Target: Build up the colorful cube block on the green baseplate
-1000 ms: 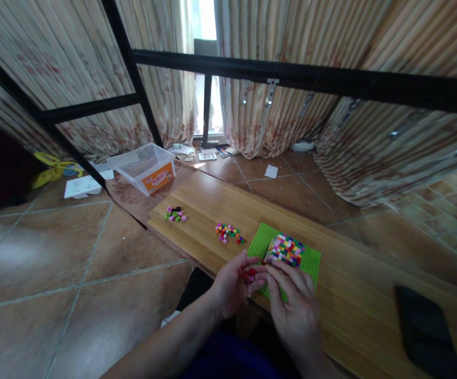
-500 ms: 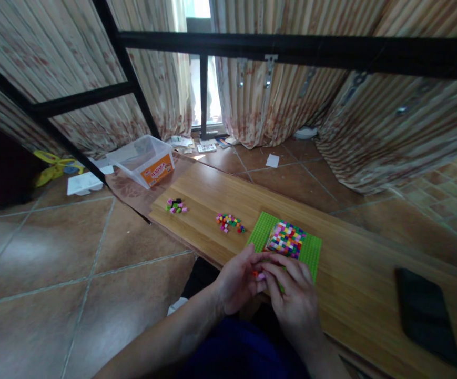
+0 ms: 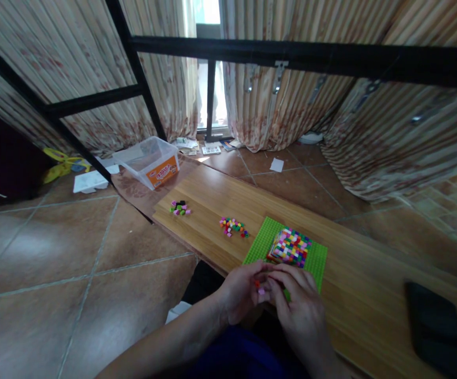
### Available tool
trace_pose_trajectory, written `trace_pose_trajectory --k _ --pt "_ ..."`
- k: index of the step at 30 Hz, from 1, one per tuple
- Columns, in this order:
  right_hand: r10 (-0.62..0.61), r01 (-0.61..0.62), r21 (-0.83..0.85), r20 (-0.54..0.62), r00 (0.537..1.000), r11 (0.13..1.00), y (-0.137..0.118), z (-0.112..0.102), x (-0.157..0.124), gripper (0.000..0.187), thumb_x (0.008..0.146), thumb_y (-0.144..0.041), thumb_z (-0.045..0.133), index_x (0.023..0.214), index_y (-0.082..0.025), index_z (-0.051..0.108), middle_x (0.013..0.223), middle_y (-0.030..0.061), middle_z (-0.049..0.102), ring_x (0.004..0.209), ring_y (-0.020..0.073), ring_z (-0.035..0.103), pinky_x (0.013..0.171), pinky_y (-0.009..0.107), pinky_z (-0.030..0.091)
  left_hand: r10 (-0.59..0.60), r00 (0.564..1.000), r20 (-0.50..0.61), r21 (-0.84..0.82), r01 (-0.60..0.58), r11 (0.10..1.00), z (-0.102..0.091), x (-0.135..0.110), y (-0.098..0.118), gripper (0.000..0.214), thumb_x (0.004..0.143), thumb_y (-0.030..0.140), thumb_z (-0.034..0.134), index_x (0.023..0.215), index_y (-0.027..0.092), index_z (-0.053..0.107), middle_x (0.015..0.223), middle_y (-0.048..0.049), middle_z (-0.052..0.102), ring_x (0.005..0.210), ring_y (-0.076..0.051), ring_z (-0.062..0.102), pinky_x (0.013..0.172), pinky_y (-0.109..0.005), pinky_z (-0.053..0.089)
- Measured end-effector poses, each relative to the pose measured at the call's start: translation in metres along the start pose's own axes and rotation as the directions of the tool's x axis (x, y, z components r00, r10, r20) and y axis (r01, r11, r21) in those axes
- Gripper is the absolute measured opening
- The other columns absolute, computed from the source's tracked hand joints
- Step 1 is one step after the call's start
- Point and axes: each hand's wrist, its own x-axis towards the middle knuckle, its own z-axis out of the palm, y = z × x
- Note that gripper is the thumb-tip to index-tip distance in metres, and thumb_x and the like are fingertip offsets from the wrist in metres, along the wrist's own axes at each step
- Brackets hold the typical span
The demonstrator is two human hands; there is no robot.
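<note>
My left hand (image 3: 241, 292) and my right hand (image 3: 298, 304) meet at the near edge of a low wooden table (image 3: 354, 295). Both are closed in a pinch around small bricks (image 3: 259, 287), red and pink, held between the fingertips. Just beyond the fingers lies a green baseplate (image 3: 317, 260) bearing a multicoloured block of bricks (image 3: 290, 246). Neither hand touches that block.
A loose heap of coloured bricks (image 3: 233, 227) and a smaller heap (image 3: 180, 208) lie on the table to the left. A black phone (image 3: 438, 337) rests at the right. A clear plastic box (image 3: 150, 162) stands on the tiled floor beyond. Black metal bars cross in front of curtains.
Both hands have drawn back from the block toward me, staying together on the small bricks. The view has shifted slightly.
</note>
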Motion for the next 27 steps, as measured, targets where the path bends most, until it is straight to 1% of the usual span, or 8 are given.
trace_pose_trajectory --k 3,7,11,15,19,21,24,27 --pt "0.074 -0.066 0.099 -0.081 0.994 0.993 0.001 0.001 0.0 0.016 0.096 -0.032 0.057 0.1 -0.025 0.072 0.109 0.005 0.07 0.104 0.021 0.061 0.089 0.038 0.049 0.015 1.0 0.019 0.111 -0.017 0.994 0.0 -0.001 0.0 0.014 0.085 0.023 0.066 0.084 0.009 0.069 0.073 -0.0034 0.062 0.061 -0.009 0.058 0.064 -0.021 0.047" --pt "0.163 -0.14 0.212 -0.099 0.982 0.967 0.005 0.001 0.001 0.016 0.094 -0.032 0.06 0.102 -0.028 0.074 0.113 0.0048 0.069 0.106 0.0203 0.063 0.09 0.038 0.051 0.033 0.999 0.034 0.159 -0.038 0.987 0.003 -0.004 0.003 0.02 0.072 0.026 0.079 0.075 0.01 0.067 0.07 -0.0012 0.06 0.057 -0.006 0.051 0.054 -0.017 0.037" --pt "0.142 -0.117 0.195 -0.12 0.983 0.974 0.009 -0.003 0.001 0.016 0.092 -0.033 0.064 0.103 -0.029 0.075 0.113 0.0041 0.069 0.105 0.0197 0.064 0.089 0.037 0.052 0.059 0.998 0.034 0.185 -0.064 0.981 0.007 -0.001 0.005 0.031 0.066 0.034 0.085 0.073 0.011 0.066 0.067 0.0014 0.056 0.053 -0.004 0.042 0.05 -0.019 0.027" --pt "0.13 -0.11 0.169 -0.113 0.985 0.979 0.012 -0.01 0.002 0.017 0.091 -0.031 0.066 0.105 -0.029 0.074 0.113 0.0033 0.069 0.103 0.0188 0.065 0.091 0.036 0.051 0.098 0.995 0.032 0.246 -0.103 0.964 0.013 0.005 0.005 0.04 0.06 0.041 0.088 0.073 0.012 0.064 0.063 0.0031 0.053 0.053 -0.004 0.039 0.05 -0.02 0.022" --pt "0.114 -0.095 0.132 -0.153 0.982 0.987 0.018 -0.014 0.01 0.017 0.092 -0.03 0.064 0.104 -0.027 0.075 0.108 0.0038 0.07 0.099 0.0187 0.065 0.09 0.036 0.052 0.169 0.983 0.073 0.35 -0.184 0.919 0.02 0.012 0.008 0.04 0.067 0.047 0.081 0.066 0.014 0.059 0.059 0.0045 0.049 0.048 -0.004 0.034 0.048 -0.023 0.018" --pt "0.089 -0.076 0.073 -0.197 0.976 0.994 0.023 -0.014 0.019 0.017 0.093 -0.031 0.063 0.103 -0.024 0.075 0.104 0.0048 0.071 0.096 0.0193 0.065 0.088 0.037 0.052 0.24 0.967 0.083 0.39 -0.253 0.885 0.022 0.017 0.011 0.036 0.072 0.048 0.076 0.071 0.014 0.063 0.057 0.0054 0.047 0.046 -0.004 0.028 0.048 -0.024 0.015" --pt "0.017 -0.04 -0.091 -0.236 0.972 0.995 0.033 -0.011 0.035 0.021 0.095 -0.033 0.06 0.099 -0.019 0.076 0.098 0.0072 0.072 0.092 0.0209 0.064 0.085 0.038 0.051 0.39 0.918 0.067 0.463 -0.375 0.803 0.02 0.033 0.017 0.032 0.078 0.043 0.07 0.09 0.013 0.07 0.055 0.0067 0.045 0.046 -0.005 0.028 0.049 -0.024 0.017" --pt "-0.062 0.005 -0.246 -0.227 0.972 0.969 0.041 -0.004 0.048 0.028 0.097 -0.034 0.055 0.097 -0.016 0.076 0.094 0.009 0.072 0.088 0.022 0.062 0.081 0.038 0.051 0.493 0.863 0.106 0.551 -0.464 0.694 0.014 0.053 0.019 0.025 0.083 0.035 0.065 0.094 0.013 0.072 0.054 0.006 0.045 0.05 -0.008 0.034 0.052 -0.023 0.025"
